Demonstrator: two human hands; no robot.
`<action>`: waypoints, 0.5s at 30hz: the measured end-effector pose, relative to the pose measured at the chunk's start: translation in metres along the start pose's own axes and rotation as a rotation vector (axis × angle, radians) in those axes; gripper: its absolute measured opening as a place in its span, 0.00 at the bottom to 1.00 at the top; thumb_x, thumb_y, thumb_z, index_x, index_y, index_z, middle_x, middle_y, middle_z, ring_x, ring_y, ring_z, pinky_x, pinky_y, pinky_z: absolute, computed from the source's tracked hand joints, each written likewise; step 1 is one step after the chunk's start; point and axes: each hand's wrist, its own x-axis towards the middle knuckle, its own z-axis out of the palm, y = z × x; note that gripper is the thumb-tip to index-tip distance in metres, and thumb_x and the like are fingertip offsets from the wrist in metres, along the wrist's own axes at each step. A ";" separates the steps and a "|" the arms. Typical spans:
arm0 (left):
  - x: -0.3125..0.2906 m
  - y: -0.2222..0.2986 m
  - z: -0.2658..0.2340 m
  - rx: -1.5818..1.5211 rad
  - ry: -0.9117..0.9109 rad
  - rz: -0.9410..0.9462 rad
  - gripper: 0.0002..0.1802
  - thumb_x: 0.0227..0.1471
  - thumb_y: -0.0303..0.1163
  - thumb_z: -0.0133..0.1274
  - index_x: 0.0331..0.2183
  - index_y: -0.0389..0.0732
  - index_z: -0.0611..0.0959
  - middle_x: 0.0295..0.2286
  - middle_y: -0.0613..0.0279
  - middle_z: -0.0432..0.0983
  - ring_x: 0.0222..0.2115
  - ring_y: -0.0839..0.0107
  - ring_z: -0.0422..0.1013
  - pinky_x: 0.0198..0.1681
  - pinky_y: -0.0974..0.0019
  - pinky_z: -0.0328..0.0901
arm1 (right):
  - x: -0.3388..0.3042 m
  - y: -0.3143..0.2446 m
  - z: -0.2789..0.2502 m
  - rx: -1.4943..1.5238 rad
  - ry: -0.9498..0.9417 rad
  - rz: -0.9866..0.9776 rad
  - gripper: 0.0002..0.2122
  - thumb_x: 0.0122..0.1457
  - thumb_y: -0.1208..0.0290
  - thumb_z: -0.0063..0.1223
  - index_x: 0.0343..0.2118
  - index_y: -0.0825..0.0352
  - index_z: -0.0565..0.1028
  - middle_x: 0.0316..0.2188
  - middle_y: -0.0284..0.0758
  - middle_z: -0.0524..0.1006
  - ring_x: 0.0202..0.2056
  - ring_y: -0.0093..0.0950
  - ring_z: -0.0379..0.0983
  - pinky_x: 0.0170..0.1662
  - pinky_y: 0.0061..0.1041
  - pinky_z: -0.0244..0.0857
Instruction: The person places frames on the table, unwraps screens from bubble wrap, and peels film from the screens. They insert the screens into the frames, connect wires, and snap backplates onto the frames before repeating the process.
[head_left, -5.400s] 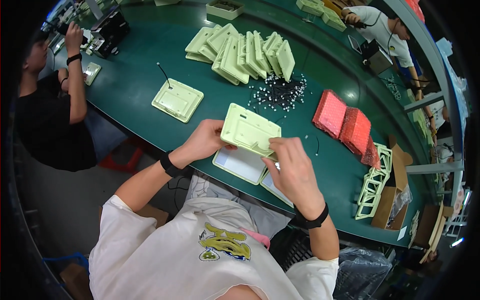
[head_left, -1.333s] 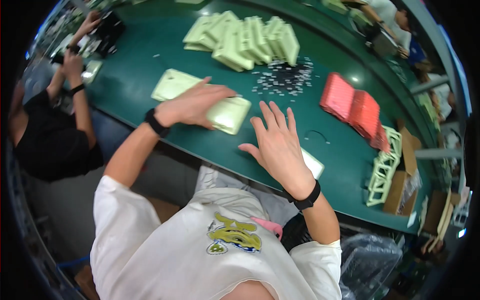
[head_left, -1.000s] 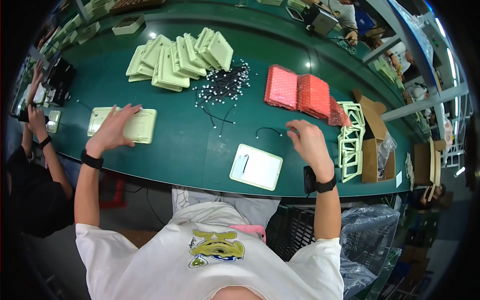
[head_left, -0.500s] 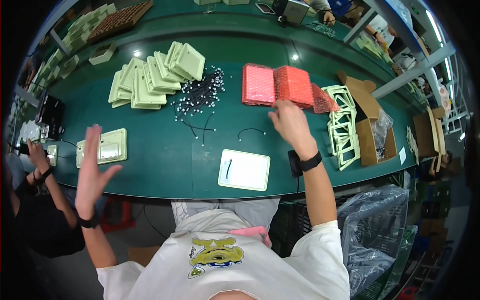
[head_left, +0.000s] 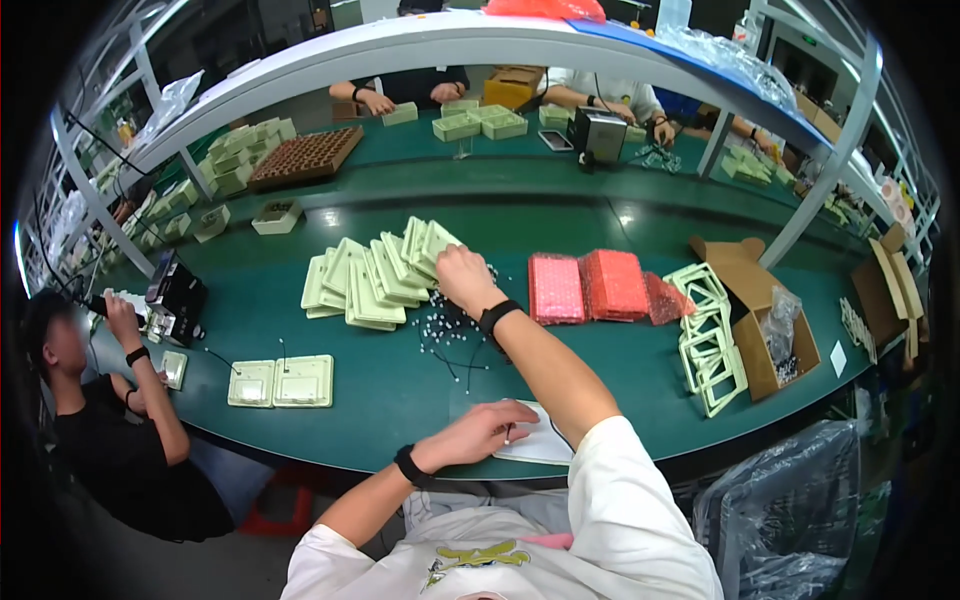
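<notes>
My right hand (head_left: 465,277) reaches across to a fanned heap of pale green plastic covers (head_left: 372,282). Its curled fingers close on the corner of the rightmost cover. Below it lies a pile of short black cables (head_left: 447,330) with white ends, partly hidden by the hand and wrist. Close to the table's front edge, my left hand (head_left: 478,434) rests over a white-faced panel (head_left: 540,442), fingers extended. A short black cable (head_left: 508,436) shows just under those fingers; it looks to be lying on the panel rather than held.
Red bubble-wrapped packs (head_left: 585,287) stand right of centre. Pale green frames (head_left: 708,345) and an open cardboard box (head_left: 770,345) are farther right. Two joined green covers (head_left: 281,381) lie at left, near a seated co-worker (head_left: 125,435). Other people's hands work beyond the shelf rail.
My view has tilted up. My right hand went from beside the red packs to the green covers; my left hand came in from the far left to the white panel.
</notes>
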 end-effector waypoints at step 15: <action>-0.003 0.000 -0.013 -0.646 0.203 -0.344 0.16 0.71 0.30 0.53 0.54 0.37 0.87 0.44 0.57 0.88 0.43 0.74 0.83 0.51 0.69 0.74 | -0.175 0.037 -0.192 1.453 0.269 0.672 0.13 0.72 0.68 0.57 0.51 0.72 0.78 0.29 0.26 0.79 0.23 0.13 0.68 0.24 0.17 0.56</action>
